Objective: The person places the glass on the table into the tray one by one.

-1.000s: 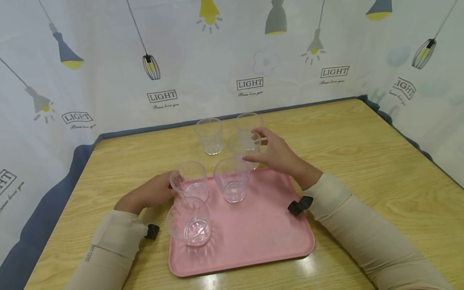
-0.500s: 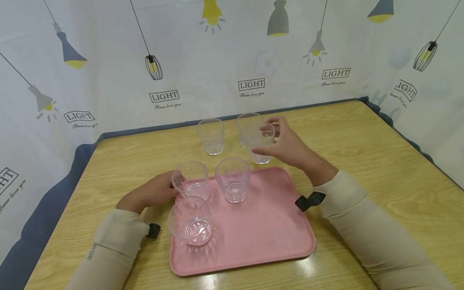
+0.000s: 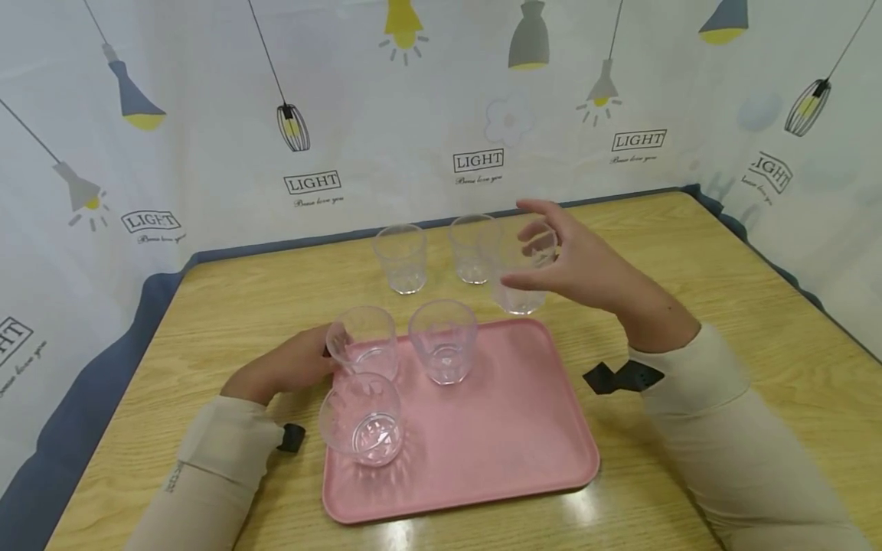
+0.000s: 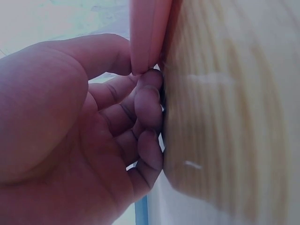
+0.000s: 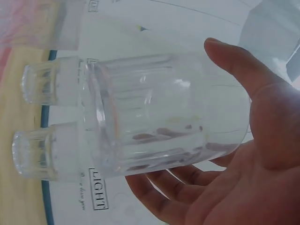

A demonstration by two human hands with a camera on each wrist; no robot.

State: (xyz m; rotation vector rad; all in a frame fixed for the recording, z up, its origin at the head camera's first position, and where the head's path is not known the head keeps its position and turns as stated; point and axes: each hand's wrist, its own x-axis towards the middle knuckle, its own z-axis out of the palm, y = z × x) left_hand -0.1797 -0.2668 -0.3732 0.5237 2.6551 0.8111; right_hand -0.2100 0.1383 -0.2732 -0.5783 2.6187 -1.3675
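Observation:
My right hand [image 3: 586,260] holds a clear plastic tumbler [image 3: 515,260] beyond the tray's far right corner, thumb on one side and fingers round the other. In the right wrist view this tumbler [image 5: 150,112] looks raised, its base above those of the tumblers behind. My left hand [image 3: 296,366] pinches the left edge of a pink tray [image 3: 510,444]; the left wrist view shows thumb and curled fingers at the tray's rim [image 4: 147,37]. Three clear tumblers stand on the tray: one at the near left [image 3: 361,421], one behind it [image 3: 365,340], one at the far middle [image 3: 444,340].
Two more tumblers stand on the wooden table [image 3: 241,306] behind the tray, one left [image 3: 401,260] and one right [image 3: 472,249], the latter beside the held one. A white curtain with lamp prints [image 3: 393,153] hangs along the table's back and sides.
My right hand has moved to the right with the tumbler, away from the two tumblers at the back, its index finger now lifted higher. The left hand and tray have stayed put.

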